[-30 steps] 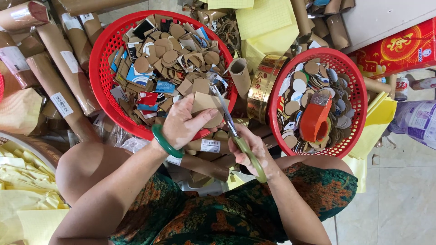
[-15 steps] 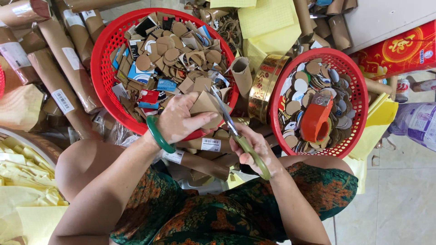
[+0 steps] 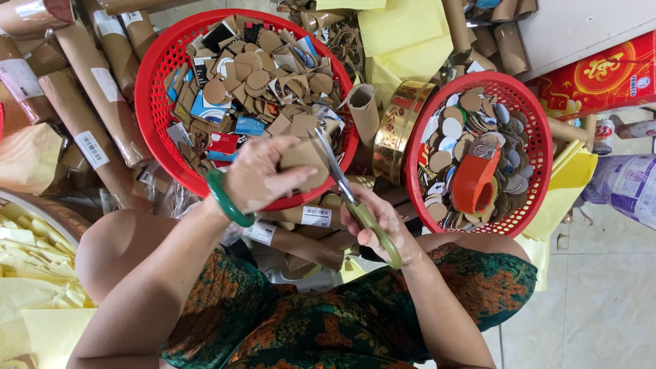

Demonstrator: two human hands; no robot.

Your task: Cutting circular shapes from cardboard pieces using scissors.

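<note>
My left hand (image 3: 263, 176), with a green bangle on its wrist, holds a piece of brown cardboard (image 3: 305, 158) over the near rim of the big red basket (image 3: 152, 102). My right hand (image 3: 383, 222) grips green-handled scissors (image 3: 345, 193), whose blades are open around the cardboard's right edge. That basket is full of cardboard scraps and offcuts. To the right, a smaller red basket (image 3: 540, 147) holds several round cardboard discs and an orange tape dispenser (image 3: 473, 183).
Brown cardboard tubes (image 3: 89, 130) lie at the left and under my hands. A gold round tin (image 3: 400, 126) stands between the baskets. Yellow paper sheets (image 3: 403, 27) lie behind and at lower left. A red box (image 3: 601, 75) sits at right on the tiled floor.
My left hand has turned the cardboard slightly while the scissors stay at its edge. Both hands hold almost the same place.
</note>
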